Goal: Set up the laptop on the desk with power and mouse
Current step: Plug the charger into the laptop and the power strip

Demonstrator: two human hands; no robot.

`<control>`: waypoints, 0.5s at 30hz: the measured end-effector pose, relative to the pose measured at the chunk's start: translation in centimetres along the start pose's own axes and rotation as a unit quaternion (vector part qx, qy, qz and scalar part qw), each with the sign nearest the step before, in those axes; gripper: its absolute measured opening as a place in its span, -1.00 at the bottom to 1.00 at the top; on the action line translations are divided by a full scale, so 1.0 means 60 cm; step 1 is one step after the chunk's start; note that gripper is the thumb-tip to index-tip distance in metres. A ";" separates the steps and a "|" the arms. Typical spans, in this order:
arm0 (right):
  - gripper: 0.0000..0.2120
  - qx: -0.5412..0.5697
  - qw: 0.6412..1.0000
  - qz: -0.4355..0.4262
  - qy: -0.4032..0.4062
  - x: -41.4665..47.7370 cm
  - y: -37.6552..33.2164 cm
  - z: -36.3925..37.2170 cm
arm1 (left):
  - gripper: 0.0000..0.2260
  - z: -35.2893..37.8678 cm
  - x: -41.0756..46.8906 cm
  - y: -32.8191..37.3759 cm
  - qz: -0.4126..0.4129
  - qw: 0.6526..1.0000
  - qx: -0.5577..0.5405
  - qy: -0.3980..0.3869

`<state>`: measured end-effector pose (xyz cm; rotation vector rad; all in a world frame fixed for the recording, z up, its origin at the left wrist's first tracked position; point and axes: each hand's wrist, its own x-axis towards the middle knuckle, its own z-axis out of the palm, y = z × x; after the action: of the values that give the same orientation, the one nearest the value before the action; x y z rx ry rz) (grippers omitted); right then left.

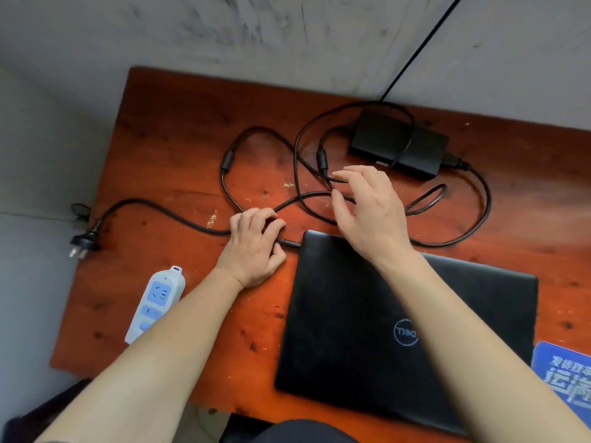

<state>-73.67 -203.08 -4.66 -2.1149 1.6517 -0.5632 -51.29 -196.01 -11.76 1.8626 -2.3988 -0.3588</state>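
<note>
A closed black laptop lies on the reddish wooden desk, near its front edge. My left hand is closed on the charger's thin cable, right at the plug that meets the laptop's back-left corner. My right hand hovers above the laptop's far edge with fingers spread, holding nothing. The black power brick sits at the back right, its cables looping across the desk. The wall plug hangs off the left edge. No mouse is visible.
A white and blue power strip lies near the front left of the desk. A blue mouse pad with white lettering shows at the right edge. A grey wall stands behind the desk, with a black cord running up it.
</note>
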 end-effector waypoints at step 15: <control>-0.48 0.036 0.985 -0.061 -0.156 -0.066 -0.158 0.118 | -0.21 -0.121 -0.123 -0.193 -0.286 0.953 0.081 0.049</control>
<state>-63.06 -196.64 -5.78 -2.1347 1.3189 -0.3026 -36.94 -192.58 -6.87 2.5645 -1.8297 -0.0967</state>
